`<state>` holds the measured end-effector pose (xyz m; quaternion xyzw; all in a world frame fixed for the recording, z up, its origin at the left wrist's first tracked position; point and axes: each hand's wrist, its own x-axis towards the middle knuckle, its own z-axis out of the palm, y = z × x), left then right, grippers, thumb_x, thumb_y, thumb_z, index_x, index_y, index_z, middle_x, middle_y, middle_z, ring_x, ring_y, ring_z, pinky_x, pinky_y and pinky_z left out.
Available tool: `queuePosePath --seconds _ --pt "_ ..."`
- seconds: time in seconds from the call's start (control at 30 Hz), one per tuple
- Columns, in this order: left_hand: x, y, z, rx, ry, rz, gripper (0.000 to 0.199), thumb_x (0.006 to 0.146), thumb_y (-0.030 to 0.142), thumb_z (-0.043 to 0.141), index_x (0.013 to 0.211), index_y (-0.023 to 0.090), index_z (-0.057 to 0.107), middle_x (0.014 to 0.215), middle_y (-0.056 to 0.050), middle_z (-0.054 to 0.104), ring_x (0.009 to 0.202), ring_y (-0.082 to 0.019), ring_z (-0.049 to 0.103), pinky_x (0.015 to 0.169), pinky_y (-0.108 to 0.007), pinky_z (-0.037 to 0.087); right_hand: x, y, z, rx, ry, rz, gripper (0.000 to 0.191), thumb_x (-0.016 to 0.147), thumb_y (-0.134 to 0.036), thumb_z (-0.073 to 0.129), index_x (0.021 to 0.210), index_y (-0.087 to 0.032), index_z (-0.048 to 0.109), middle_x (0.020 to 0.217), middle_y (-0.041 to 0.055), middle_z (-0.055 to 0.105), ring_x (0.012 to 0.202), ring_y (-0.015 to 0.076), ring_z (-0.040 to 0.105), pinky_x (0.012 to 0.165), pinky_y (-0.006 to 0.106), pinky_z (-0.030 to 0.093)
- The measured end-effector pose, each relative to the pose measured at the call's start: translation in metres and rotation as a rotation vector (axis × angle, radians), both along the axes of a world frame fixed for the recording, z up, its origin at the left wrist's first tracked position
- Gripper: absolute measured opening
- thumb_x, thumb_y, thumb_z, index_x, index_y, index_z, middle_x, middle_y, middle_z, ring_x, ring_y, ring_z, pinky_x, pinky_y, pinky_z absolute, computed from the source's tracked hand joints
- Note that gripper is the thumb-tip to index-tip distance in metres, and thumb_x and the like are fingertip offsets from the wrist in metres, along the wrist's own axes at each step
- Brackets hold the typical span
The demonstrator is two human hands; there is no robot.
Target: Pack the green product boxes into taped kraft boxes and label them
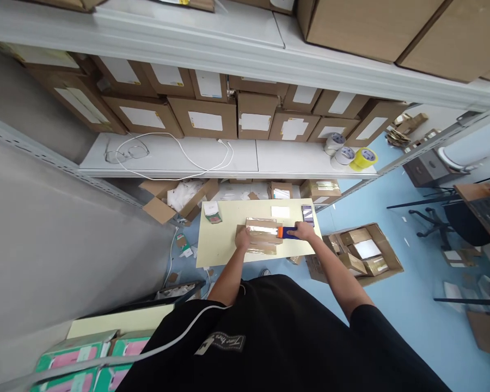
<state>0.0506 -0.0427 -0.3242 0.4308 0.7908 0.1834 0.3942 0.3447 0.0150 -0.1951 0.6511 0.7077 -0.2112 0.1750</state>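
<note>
Carton point(262, 239) on worktop point(212, 247), near middle. Left hand point(242, 238) at its left end; can't tell from here whether fingers grip or merely press. Right hand point(303, 231) clamped round blue-orange tool point(289, 233) at right end. Shiny tape point(262, 231) already runs along top; sealing looks well along, tool not yet lifted off. White slip point(280, 212) lies behind, not on carton.

Black short-sleeved shirt point(286, 332); dark patch point(228, 342), perhaps reading "Time…"; white cable point(118, 360) across front.
</note>
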Motion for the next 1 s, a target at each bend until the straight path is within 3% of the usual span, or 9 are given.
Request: queuePosePath --seconds 0.13,0.23,0.37,0.53,0.6,0.73,0.83,1.0 --pt "0.003 0.002 0.0 -0.027 0.026 -0.03 0.04 0.109 0.041 0.038 0.115 0.02 0.072 0.109 -0.014 0.079 0.105 -0.028 0.074 0.088 -0.035 0.05 0.058 -0.008 0.006 -0.006 -0.022 -0.075 0.05 0.088 -0.063 0.074 0.109 -0.018 0.077 0.113 0.0175 0.078 0.105 0.0315 0.073 0.077 0.031 0.049" --pt "0.003 0.003 0.001 -0.037 0.036 -0.04 0.04 0.109 0.041 0.038 0.115 0.02 0.072 0.111 -0.014 0.079 0.106 -0.027 0.073 0.088 -0.034 0.05 0.076 -0.01 0.007 -0.014 -0.036 -0.104 0.049 0.087 -0.061 0.074 0.108 -0.017 0.077 0.111 0.0173 0.078 0.105 0.032 0.073 0.077 0.032 0.049" --pt "0.003 0.002 0.001 -0.031 0.043 -0.03 0.041 0.109 0.043 0.04 0.12 0.019 0.072 0.114 -0.015 0.079 0.107 -0.029 0.073 0.089 -0.035 0.05 0.055 -0.01 -0.005 0.0 -0.093 -0.118 0.05 0.086 -0.059 0.075 0.109 -0.015 0.077 0.113 0.0215 0.077 0.106 0.0345 0.074 0.08 0.035 0.052" --pt "0.003 0.001 0.001 -0.027 0.048 -0.04 0.042 0.108 0.044 0.042 0.122 0.02 0.073 0.112 -0.015 0.079 0.104 -0.03 0.075 0.089 -0.036 0.05 -0.007 -0.031 -0.044 0.013 -0.083 -0.2 0.042 0.097 -0.044 0.064 0.118 -0.01 0.074 0.113 0.0261 0.076 0.11 0.034 0.074 0.088 0.037 0.053" --pt "0.002 0.001 0.002 -0.036 0.053 -0.046 0.042 0.109 0.042 0.041 0.125 0.02 0.072 0.112 -0.015 0.079 0.104 -0.03 0.075 0.089 -0.036 0.05 -0.02 -0.043 -0.059 -0.001 -0.076 -0.22 0.037 0.1 -0.037 0.061 0.119 -0.008 0.072 0.112 0.0268 0.076 0.111 0.0333 0.074 0.091 0.037 0.052" --pt "0.003 0.002 0.004 -0.055 0.064 -0.047 0.044 0.109 0.041 0.038 0.131 0.019 0.069 0.114 -0.016 0.079 0.105 -0.031 0.074 0.09 -0.038 0.05 -0.007 -0.056 -0.077 0.048 -0.056 -0.367 0.045 0.106 -0.041 0.049 0.129 -0.006 0.065 0.115 0.0278 0.075 0.109 0.0338 0.074 0.092 0.04 0.053" --pt "0.003 0.004 0.003 -0.073 0.071 -0.054 0.046 0.109 0.045 0.037 0.133 0.02 0.068 0.119 -0.016 0.078 0.11 -0.032 0.073 0.092 -0.039 0.05 0.015 -0.055 -0.085 0.116 -0.011 -0.445 0.045 0.108 -0.037 0.043 0.132 -0.005 0.062 0.121 0.0282 0.073 0.118 0.0356 0.07 0.101 0.042 0.049" --pt "0.0 0.006 0.001 -0.101 0.071 -0.085 0.05 0.109 0.049 0.031 0.134 0.022 0.066 0.122 -0.014 0.077 0.117 -0.031 0.071 0.096 -0.039 0.05 0.025 -0.051 -0.092 0.027 0.075 -0.462 0.029 0.103 -0.029 0.055 0.121 -0.011 0.07 0.122 0.0214 0.073 0.118 0.0332 0.07 0.099 0.039 0.052"
